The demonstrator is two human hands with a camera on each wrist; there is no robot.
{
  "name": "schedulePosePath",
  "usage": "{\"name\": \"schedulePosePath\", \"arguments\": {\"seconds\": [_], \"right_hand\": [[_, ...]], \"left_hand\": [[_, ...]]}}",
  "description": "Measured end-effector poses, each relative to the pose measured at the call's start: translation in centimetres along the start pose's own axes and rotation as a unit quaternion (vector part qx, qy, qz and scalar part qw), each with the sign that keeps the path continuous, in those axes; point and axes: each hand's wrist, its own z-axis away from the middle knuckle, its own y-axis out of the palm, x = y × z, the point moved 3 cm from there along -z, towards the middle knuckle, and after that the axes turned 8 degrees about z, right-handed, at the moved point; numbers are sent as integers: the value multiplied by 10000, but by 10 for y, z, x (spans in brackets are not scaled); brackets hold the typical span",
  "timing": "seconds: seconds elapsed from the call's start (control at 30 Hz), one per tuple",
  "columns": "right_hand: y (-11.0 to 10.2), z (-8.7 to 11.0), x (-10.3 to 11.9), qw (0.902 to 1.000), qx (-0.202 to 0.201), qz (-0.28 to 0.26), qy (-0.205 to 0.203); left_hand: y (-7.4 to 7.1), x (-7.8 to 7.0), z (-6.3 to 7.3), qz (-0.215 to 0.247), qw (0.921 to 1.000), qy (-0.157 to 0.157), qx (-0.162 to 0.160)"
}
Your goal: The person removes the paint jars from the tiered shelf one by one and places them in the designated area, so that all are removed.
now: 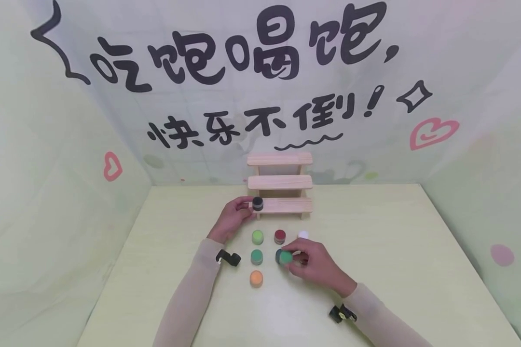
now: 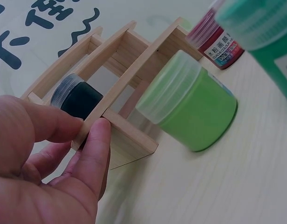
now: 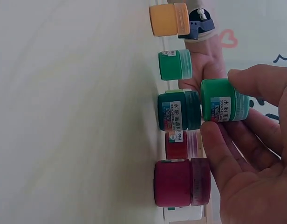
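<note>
At the left end of a small three-step wooden rack [image 1: 286,182], my left hand [image 1: 232,218] pinches the edge of the lowest step between thumb and fingers [image 2: 94,149]. A dark-lidded paint jar [image 1: 258,204] stands on that step close to the fingertips. My right hand [image 1: 319,262] holds a green paint jar [image 3: 218,100] between thumb and fingers, raised off the table. Directly under or beside it is a dark teal jar [image 3: 172,112], partly covered in the head view. A magenta jar [image 3: 174,183] stands near the right hand and is hidden in the head view.
Other paint jars stand in rows before the rack: light green [image 1: 257,237], red [image 1: 280,236], white [image 1: 303,234], green [image 1: 256,257] and orange [image 1: 256,278]. Behind the rack hangs a printed cloth [image 1: 226,159]. The pale table [image 1: 191,308] lies beneath everything.
</note>
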Motion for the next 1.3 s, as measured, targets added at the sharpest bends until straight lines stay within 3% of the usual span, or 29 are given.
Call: {"name": "schedulePosePath", "arguments": {"seconds": [0.4,0.83,1.1,1.3], "right_hand": [[7,9,12,9981,15,496,-355],[21,19,9,9980,352,478,-212],[25,19,8,9964,664,512,96],[24,20,10,9958,677,564,241]], "left_hand": [[-1,1,-1,13,10000,14,-19],[-2,3,-1,46,10000,26,11],[-2,3,-2,90,9999,-45,12],[-2,5,-3,85,9999,-16,-53]]}}
